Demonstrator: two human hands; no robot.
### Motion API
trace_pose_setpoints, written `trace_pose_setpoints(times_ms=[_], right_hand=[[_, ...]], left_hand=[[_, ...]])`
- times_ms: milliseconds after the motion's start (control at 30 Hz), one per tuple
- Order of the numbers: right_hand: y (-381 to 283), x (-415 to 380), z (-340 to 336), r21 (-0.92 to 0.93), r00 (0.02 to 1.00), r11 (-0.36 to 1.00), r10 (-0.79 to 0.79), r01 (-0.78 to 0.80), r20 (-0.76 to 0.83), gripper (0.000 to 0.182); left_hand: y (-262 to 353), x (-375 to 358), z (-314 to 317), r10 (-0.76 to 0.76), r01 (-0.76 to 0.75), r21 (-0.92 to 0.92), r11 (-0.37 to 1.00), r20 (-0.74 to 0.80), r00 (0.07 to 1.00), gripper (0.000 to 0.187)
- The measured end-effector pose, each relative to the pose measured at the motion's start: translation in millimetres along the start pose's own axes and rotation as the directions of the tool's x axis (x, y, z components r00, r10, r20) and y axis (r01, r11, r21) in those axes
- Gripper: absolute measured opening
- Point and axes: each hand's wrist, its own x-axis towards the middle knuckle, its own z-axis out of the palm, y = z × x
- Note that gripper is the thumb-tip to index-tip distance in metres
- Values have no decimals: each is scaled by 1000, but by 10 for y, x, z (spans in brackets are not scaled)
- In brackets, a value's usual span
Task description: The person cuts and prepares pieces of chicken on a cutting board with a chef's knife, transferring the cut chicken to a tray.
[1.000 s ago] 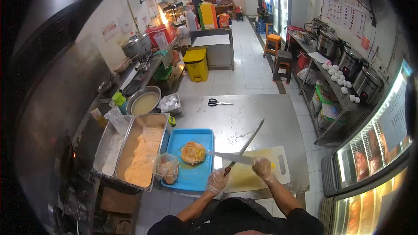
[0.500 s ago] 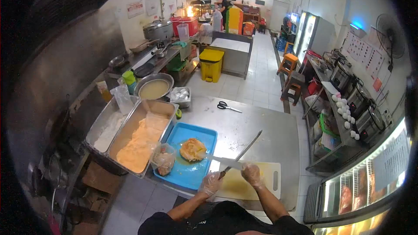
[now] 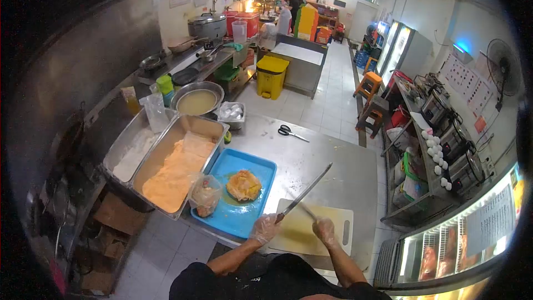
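Observation:
Inside a clear plastic glove, my left hand is closed round the handle of a long honing steel, which points up and to the right. My right hand, gloved too, grips a knife; its blade is blurred and slants up-left, close to or against the steel. Both hands are over a pale cutting board with a slot handle. To the left, a blue tray bears a flattened piece of yellowish raw meat in liquid and a clear plastic bag with contents I cannot make out.
Steel pans of orange powder and white flour adjoin the tray. Black scissors lie on the steel table. Behind are a bowl of cloudy liquid and a yellow bin. A person stands far back.
The knife blade has swung from pointing left, over the tray's edge, to slanting up-left by the steel. My hands have stayed over the board. The view has shifted slightly.

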Motion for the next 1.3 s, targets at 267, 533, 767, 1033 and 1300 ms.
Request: trace_pose_setpoints(times_ms=[267, 533, 767, 1033, 1300], right_hand=[[-349, -201, -267, -617, 992, 787, 85, -12, 89, 14], [-395, -324, -451, -811, 988, 581, 73, 71, 138, 19], [722, -707, -531, -958, 978, 202, 2, 205, 209, 10], [591, -461, -401, -754, 892, -652, -294, 76, 344, 11], [-377, 290, -118, -408, 974, 900, -209, 156, -89, 7]], left_hand=[[95, 140, -44, -19, 20, -54, 998, 20, 1000, 42], [21, 165, 27, -9, 10, -10, 1000, 62, 998, 33], [-112, 136, 130, -6, 7, -12, 1000, 15, 1000, 19], [-91, 128, 176, 41, -41, 7, 999, -67, 997, 19], [1, -17, 303, 53, -53, -21, 998, -9, 999, 21]])
